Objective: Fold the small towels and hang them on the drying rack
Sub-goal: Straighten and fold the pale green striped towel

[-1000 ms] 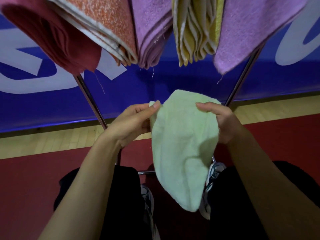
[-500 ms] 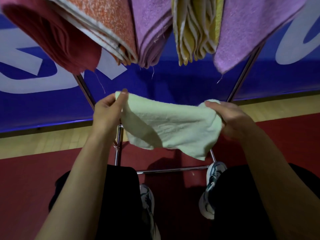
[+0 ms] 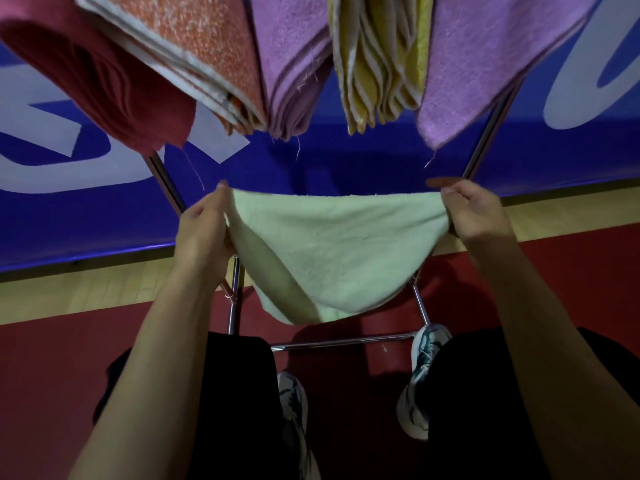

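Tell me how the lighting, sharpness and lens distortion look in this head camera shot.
Head view: dim light, with the trousers and floor near the shoes in deep shadow; the green towel between left hand and right hand is soft at its lower edge; wide-angle bending curves the blue banner and splays the hung towels outward; no glare.
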The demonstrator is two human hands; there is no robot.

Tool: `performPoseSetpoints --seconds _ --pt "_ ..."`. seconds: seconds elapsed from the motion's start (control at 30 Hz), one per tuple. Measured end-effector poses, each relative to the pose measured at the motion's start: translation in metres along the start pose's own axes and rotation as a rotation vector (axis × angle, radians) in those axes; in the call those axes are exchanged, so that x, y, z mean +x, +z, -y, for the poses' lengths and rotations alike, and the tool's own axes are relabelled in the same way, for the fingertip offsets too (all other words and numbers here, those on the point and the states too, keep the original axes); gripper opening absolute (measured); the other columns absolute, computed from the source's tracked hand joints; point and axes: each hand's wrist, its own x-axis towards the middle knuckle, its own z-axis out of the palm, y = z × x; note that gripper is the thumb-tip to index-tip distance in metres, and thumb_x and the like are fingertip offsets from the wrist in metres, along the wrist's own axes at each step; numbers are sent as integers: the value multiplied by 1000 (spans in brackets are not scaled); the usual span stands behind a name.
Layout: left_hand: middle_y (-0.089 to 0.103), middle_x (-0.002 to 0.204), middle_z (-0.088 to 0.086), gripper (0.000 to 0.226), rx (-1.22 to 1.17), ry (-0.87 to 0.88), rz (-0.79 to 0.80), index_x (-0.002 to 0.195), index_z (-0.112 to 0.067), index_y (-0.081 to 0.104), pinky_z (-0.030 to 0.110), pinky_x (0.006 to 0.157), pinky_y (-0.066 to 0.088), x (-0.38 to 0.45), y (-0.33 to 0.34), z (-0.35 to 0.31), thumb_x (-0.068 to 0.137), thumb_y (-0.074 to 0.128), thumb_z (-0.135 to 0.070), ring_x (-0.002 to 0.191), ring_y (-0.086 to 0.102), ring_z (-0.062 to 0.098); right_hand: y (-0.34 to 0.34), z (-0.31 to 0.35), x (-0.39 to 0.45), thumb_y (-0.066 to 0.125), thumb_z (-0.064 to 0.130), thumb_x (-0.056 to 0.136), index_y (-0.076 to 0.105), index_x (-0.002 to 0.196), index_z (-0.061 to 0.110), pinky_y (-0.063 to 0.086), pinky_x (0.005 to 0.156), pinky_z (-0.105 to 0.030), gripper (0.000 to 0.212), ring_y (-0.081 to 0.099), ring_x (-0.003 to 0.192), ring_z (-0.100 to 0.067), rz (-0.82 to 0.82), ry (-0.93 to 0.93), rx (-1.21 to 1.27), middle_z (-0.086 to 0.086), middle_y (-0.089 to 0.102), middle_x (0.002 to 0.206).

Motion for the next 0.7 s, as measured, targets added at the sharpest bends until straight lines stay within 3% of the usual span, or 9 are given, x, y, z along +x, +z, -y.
performPoseSetpoints --seconds 0.07,0.13,0.2,0.27,0.4,0.53,0.7 --pt "70 100 9 35 -16 -1 -11 106 -11 68 40 84 58 2 -3 0 103 59 -45 95 70 25 -6 3 -1 49 29 105 73 112 28 52 86 -37 25 68 94 -13 39 -37 -55 -3 74 101" --pt "72 90 0 32 13 47 10 103 -13 72 32 72 59 2 -5 1 104 59 -43 85 70 17 -12 6 -4 47 21 108 69 105 26 48 76 -18 23 64 82 4 69 -95 -163 3 71 92" --pt "72 88 -4 29 44 106 31 103 -17 75 32 69 58 2 -7 2 104 60 -42 83 69 16 -16 7 -5 49 17 107 68 100 24 44 68 -9 21 62 76 10 101 -125 -231 8 70 90" --pt "72 91 -1 27 54 141 44 101 -17 75 35 67 57 3 -9 2 103 63 -41 82 69 19 -20 3 -5 55 19 105 74 109 19 49 75 -9 19 67 83 9 139 -99 -246 7 75 97" --pt "71 86 -5 22 74 204 -23 100 -19 75 32 62 58 5 -12 2 102 65 -38 73 68 12 -29 -3 -5 65 26 101 78 110 21 55 89 -27 17 73 96 -2 163 -47 -220 9 79 98" --pt "76 104 4 19 65 262 -81 100 -21 77 51 93 61 5 -12 0 98 71 -39 94 73 21 -33 -6 -7 65 23 100 78 98 26 57 84 -23 13 74 92 -2 134 -90 -235 12 78 91" --pt "78 92 -10 11 40 282 -52 96 -21 73 42 95 62 0 -6 -1 101 68 -30 99 74 13 -35 -3 -8 67 23 99 78 107 20 56 85 -25 14 73 93 -5 60 -146 -178 5 79 95"
